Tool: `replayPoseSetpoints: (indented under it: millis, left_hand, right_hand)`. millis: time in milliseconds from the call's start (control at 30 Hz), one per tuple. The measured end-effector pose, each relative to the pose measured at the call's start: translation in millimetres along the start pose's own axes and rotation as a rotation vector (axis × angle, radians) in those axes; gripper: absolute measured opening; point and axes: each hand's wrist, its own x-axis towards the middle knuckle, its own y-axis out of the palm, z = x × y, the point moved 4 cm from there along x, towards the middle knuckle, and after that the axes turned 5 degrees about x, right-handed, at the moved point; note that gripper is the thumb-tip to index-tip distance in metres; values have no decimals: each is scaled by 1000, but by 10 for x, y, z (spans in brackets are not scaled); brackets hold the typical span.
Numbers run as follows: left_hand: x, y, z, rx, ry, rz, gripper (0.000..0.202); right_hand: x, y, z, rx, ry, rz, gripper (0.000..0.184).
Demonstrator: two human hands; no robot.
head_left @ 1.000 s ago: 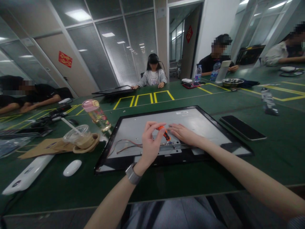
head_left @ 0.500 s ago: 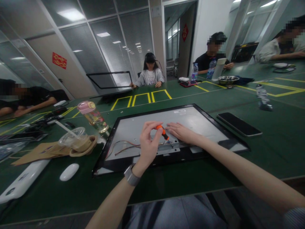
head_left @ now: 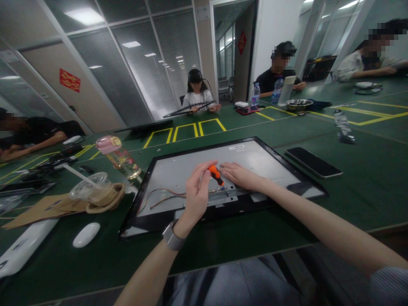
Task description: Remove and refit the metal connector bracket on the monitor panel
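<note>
An orange-and-black screwdriver (head_left: 216, 174) leans with its tip down on a metal bracket (head_left: 232, 198) of the flat screen panel (head_left: 165, 172). My left hand (head_left: 197, 189), a watch on its wrist, has the handle between thumb and fingers; the fingers are fairly straight along it. Just right of the screwdriver, my right hand (head_left: 240, 175) lies flat on the panel's grey back, fingers stretched out. Thin wires (head_left: 162, 196) run across the panel to the left of my left hand. The panel has a black border and lies face down.
Left of the panel are a pink-lidded bottle (head_left: 119, 157), a plastic cup with a straw (head_left: 98, 191), a white mouse (head_left: 86, 235) and a white device (head_left: 27, 246). A phone (head_left: 314, 162) lies to the right. Across the table a person (head_left: 197, 91) handles a thin black frame (head_left: 188, 109).
My left fingers have straightened and shifted along the screwdriver handle. My right hand stays on the panel. The person opposite has lowered the black frame. The view has turned slightly right.
</note>
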Motion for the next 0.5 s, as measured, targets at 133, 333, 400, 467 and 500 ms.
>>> replayPoseSetpoints:
  millis: [133,333,400,467,500]
  left_hand:
    - [-7,7,-2,-17,-10,6,25]
    - [-11,4,3,-25,-36,-3,25]
    - [-12,4,15,-20,-31,-13,22]
    - [-13,2,28,-10,-9,-30,18]
    - [-15,1,36,-4,2,-42,16]
  right_hand:
    - [-8,-35,34,-3,-18,12,52]
    - [-6,-39,36,20,-5,14,52]
    - [-3,-31,22,33,0,-4,52]
    - [0,-17,4,42,10,-6,52]
    - [1,-10,-4,47,13,-4,53]
